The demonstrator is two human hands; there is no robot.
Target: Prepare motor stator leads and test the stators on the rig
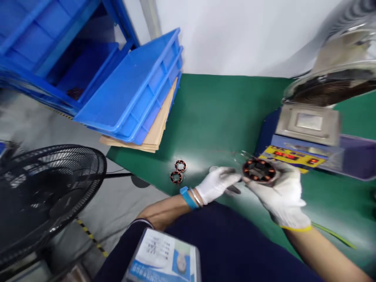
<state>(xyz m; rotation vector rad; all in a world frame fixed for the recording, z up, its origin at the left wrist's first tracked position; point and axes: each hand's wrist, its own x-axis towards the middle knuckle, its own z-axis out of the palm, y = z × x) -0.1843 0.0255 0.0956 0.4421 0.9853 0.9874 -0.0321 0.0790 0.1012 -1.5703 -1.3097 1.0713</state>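
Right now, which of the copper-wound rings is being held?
The ring in the right hand; the other two rings lie close together on the green tabletop.

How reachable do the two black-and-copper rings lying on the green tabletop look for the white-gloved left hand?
Probably yes: the left hand is near the rings, and only green tabletop shows between them.

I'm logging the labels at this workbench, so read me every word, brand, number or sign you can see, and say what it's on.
No text is sharp enough to quote.
Badge: printed lines, too blurred to read.
Yellow panel on the blue machine: lettering and red lit characters, too blurred.
Black fan: a faint mark on its hub, too small.
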